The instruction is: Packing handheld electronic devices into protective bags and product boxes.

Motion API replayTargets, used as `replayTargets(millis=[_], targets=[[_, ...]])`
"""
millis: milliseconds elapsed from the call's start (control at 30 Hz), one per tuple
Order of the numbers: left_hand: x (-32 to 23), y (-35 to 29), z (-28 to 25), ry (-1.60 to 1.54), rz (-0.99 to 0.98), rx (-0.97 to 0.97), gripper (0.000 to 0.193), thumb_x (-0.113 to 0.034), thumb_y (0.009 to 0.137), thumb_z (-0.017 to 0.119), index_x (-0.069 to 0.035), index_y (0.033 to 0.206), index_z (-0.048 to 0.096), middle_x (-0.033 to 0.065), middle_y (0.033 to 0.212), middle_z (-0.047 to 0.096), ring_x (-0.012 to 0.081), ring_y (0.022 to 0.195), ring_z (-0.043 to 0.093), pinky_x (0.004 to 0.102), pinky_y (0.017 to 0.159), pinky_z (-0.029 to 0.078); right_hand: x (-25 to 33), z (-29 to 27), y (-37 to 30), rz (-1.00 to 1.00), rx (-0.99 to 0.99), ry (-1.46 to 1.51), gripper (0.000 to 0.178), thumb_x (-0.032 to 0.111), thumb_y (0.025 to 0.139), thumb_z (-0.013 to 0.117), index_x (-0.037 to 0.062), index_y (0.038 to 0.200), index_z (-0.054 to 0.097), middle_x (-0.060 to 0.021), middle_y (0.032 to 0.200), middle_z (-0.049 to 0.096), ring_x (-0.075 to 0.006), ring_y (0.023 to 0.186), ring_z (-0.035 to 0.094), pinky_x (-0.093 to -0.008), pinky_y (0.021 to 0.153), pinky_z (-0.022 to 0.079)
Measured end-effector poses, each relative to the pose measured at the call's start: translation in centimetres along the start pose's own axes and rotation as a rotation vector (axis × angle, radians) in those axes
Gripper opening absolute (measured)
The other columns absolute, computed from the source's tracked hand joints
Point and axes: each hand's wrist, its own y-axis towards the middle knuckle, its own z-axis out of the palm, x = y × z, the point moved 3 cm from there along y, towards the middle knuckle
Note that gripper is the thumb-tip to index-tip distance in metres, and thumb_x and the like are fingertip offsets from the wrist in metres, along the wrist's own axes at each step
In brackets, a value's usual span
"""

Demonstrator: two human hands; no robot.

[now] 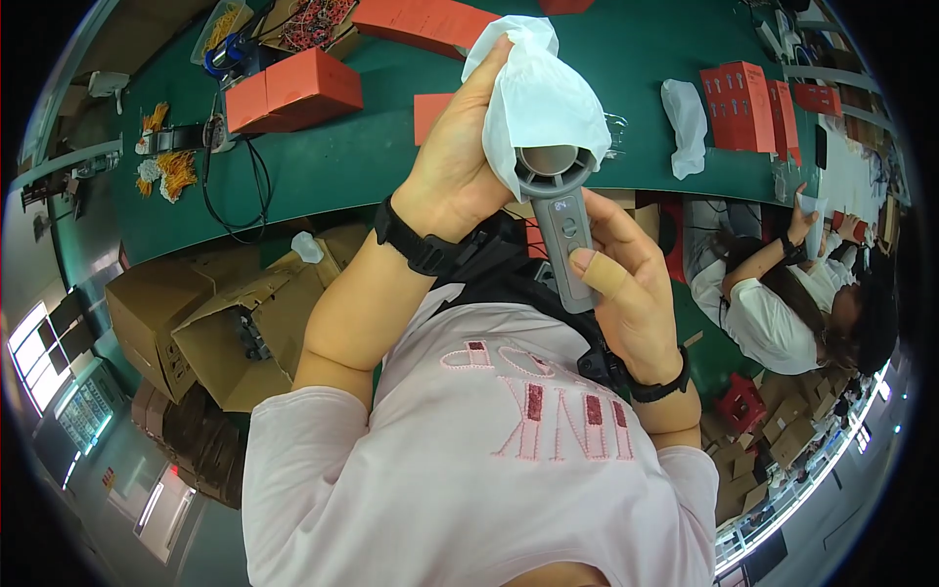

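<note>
So far the white fabric pouch point(538, 98) covers only the head of the grey handheld fan point(562, 220): its lower hem sits around the ring of the fan head, while the whole handle, with its small lit display and button, is bare below it. By my reading the sleeving is partly done, and the handle has yet to go in.

Nearest, the right hand point(631, 284) grips the fan handle, its fingers point(599, 272) closed about the lower part; one fingertip wears a tan bandage. Just above and to the left of the fan, the left hand point(460, 166) is closed on the pouch, pinching the cloth against the fan head with its thumb running up the pouch's left edge. Both wrists carry black bands.

Beyond the fan lies the green worktop point(333, 166). Left of the fan on it stand orange boxes point(293, 90) and a black cable; right of the fan lies another white pouch point(687, 125), and further right a row of red cartons point(748, 103). Below the worktop's edge, left of the fan, sit open cardboard cartons point(225, 313). Far right of the fan a second person in white point(773, 303) works with their own hands.

Hidden: the fan blades and front grille under the cloth, and the handle's base inside the right palm. Whether the pouch has a drawstring cannot be made out.
</note>
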Motion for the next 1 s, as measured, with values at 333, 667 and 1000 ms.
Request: replayTargets(millis=[333, 667, 1000], targets=[[0.1, 0.4, -0.7, -0.093, -0.078, 0.034, 0.034, -0.038, 0.104, 0.052, -0.01, 0.122, 0.059, 0.0051, 0.111, 0.068, 0.0195, 0.102, 0.067, 0.0395, 0.089, 0.057, 0.1, 0.0, -0.3, -0.005, -0.027, -0.012, 0.056, 0.011, 0.092, 0.061, -0.0073, 0.142, 0.046, -0.0137, 0.131, 0.06, -0.0171, 0.117, 0.059, -0.0314, 0.101, 0.046], [-0.1, 0.4, -0.3, 0.032, -0.05, -0.161, 0.035, -0.039, 0.105, 0.051, -0.009, 0.123, 0.057, 0.0063, 0.112, 0.067, 0.0212, 0.103, 0.066, 0.0385, 0.09, 0.055, -0.4, 0.5, -0.3, -0.015, -0.041, -0.012, 0.056, 0.011, 0.092, 0.062, -0.0079, 0.142, 0.045, -0.0148, 0.129, 0.06, -0.0182, 0.114, 0.06, -0.0318, 0.099, 0.047], [-0.5, 0.7, 1.2, -0.111, -0.157, -0.009, 0.033, -0.031, 0.104, 0.054, -0.008, 0.129, 0.057, 0.0057, 0.106, 0.07, 0.0182, 0.094, 0.069, 0.0338, 0.084, 0.058, -0.8, 0.9, -0.2, -0.07, 0.007, 0.051, 0.061, -0.006, 0.09, 0.064, -0.0089, 0.146, 0.039, -0.0146, 0.134, 0.055, -0.0184, 0.118, 0.056, -0.0313, 0.1, 0.046]])
